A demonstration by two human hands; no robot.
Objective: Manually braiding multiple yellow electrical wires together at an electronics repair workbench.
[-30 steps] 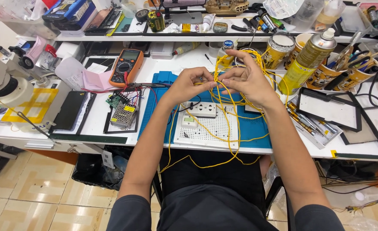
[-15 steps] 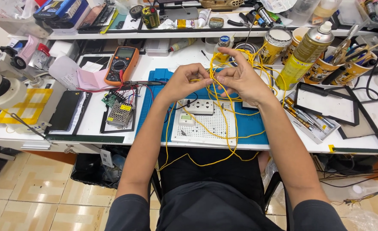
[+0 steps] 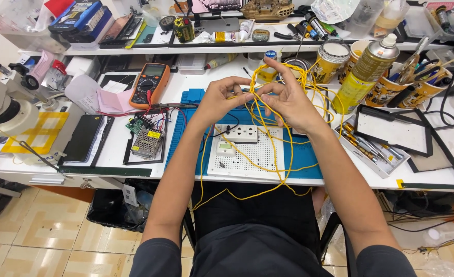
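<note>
Since the earlier frames both hands have drawn a little closer over the bench, and the right forefinger now points up past the raised loops instead of lying curled among them. The left hand (image 3: pixel 220 98) is held palm-down above the blue mat (image 3: pixel 186 123), wrist slightly bent, its thumb and fingers pinched shut on a strand of the yellow wire (image 3: pixel 268 149). The right hand (image 3: pixel 288 100) faces it, palm turned toward the left hand, thumb and middle fingers closed on the same wire while the forefinger stands straight. Just where the two pinches meet is hard to read, because the strands cross in front of the fingertips. The wire rises in a tangle of loops between and above the hands, then hangs down across the white perforated board (image 3: pixel 247 156) and over the table edge (image 3: pixel 340 180) toward the person's lap. On that board sits a white socket block (image 3: pixel 238 133) with a small switch below it. Both forearms reach up from the bottom of the view, elbows apart. To the left lie an orange multimeter (image 3: pixel 150 84) and a small circuit board (image 3: pixel 147 141); to the right stands a gold spray can (image 3: pixel 365 69) beside a tray of tools (image 3: pixel 370 149).
</note>
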